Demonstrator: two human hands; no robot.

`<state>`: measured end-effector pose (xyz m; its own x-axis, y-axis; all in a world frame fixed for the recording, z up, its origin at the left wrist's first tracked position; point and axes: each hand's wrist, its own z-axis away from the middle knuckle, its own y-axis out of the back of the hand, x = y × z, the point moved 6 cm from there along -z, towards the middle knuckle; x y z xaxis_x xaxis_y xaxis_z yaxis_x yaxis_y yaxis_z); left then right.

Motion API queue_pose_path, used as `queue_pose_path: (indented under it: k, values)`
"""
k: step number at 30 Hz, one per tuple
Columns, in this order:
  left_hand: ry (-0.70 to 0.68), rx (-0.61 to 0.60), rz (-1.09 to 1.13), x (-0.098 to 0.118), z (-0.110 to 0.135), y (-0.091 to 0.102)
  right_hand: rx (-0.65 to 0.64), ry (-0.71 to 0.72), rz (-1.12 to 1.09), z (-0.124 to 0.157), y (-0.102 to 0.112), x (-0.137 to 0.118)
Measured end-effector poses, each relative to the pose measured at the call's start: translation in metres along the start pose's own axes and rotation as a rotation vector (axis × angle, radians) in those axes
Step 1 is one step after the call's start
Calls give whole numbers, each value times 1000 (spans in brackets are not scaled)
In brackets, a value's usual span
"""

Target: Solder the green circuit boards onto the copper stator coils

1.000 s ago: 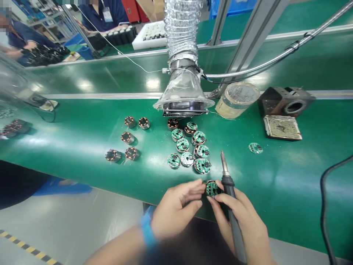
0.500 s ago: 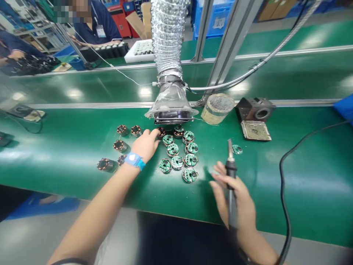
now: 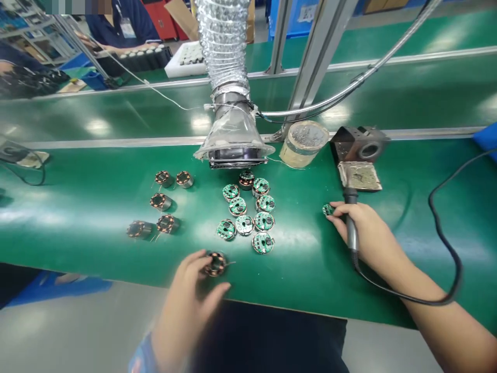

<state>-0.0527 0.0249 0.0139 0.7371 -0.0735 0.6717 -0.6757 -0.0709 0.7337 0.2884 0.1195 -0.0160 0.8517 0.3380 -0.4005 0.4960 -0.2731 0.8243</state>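
Observation:
My left hand [image 3: 190, 290], partly blurred, is beside a copper-wound motor stator [image 3: 216, 264] near the bench's front edge. Its fingertips touch the stator's left side, while the thumb is spread away below it. A soldering iron [image 3: 352, 233] is in my right hand [image 3: 368, 228], tip pointing away from me, its cable looping over the forearm. The thumb and a finger of that same hand are at the edge of a small round green circuit board [image 3: 326, 209]. Between my hands stand several stators topped with green boards [image 3: 244, 224].
Several bare stators [image 3: 166, 224] stand at left. A fume duct hood [image 3: 235, 140] hangs over the back. Behind the iron are a round tub [image 3: 304, 144] and an iron stand [image 3: 359, 147] with a sponge tray [image 3: 361, 176]. People sit across the bench.
My left hand has come from the back of the group toward me, and a stator now stands by it at the front. My right hand has moved right and forward to the loose circuit board.

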Motion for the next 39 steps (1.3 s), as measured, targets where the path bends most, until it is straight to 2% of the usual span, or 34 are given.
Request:
queue_pose_path:
  k: [4,6,7,8,11,13,15,18,21,24,29,32,35,39]
  values:
    - [314,-235,539,14,28,-30,38,-27,-14,19,11,-26]
    - [444,-322,734,17,30,-45,104,-54,-21,32,19,-49]
    - [493,-349,782,17,28,-51,90,-51,-41,38,19,-64]
    - [526,-368,798,16,25,-55,172,-25,-98,45,25,-81]
    - [501,-370,724,16,6,-63,146,66,-274,60,19,-131]
    - [447,-359,688,19,-6,-66,134,92,-306,66,10,-154]
    - [478,-384,730,21,-10,-72,111,105,-306,70,1,-164]
    - [601,-455,862,21,-1,-84,70,115,-288,70,-5,-160]
    - [505,-553,871,27,9,-85,43,111,-286,67,0,-144]
    - [334,-605,689,30,10,-80,10,107,-305,66,6,-134]
    - [-26,-480,134,38,-8,-75,-12,150,-346,68,3,-138]
    - [-194,-401,19,47,-12,-78,-38,164,-349,69,-4,-141]
    - [-210,-384,84,51,-12,-76,-55,167,-337,70,-7,-141]
    - [-107,-426,216,50,-12,-72,-36,127,-370,73,-8,-138]
